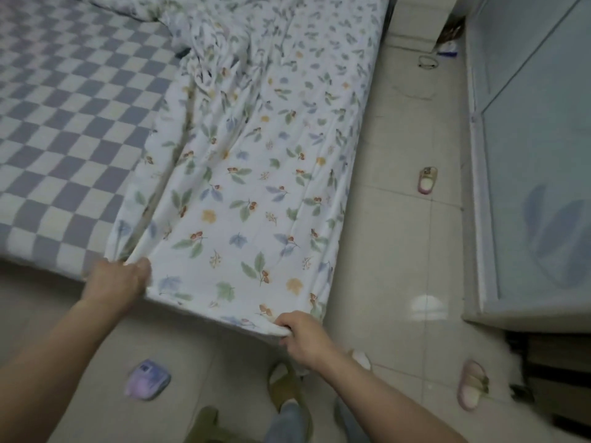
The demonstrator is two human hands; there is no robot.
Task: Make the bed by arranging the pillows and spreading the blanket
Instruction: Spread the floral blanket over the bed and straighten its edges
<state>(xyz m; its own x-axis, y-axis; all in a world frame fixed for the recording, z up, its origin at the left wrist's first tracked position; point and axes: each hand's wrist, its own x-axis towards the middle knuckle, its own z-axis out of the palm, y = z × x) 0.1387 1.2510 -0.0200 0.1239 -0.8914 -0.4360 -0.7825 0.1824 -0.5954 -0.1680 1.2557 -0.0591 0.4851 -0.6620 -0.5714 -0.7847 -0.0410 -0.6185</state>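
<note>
Left hand [116, 282] and right hand [302, 338] each clench the blanket [249, 193] hem, lying toward one o'clock on the bed [64, 123]. Uneven pulling would probably leave the upper bunching, blurred here.

The blanket [256, 193] lies on the bed's [64, 123] right half (bunched at its far end); slippers [428, 180] lie right of the bed on the floor [399, 251].

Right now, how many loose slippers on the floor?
3: a small pink slipper by the cabinet, a pink slipper lower right, a purple slipper lower left. Worn footwear excluded; the bed may hide more.
</note>
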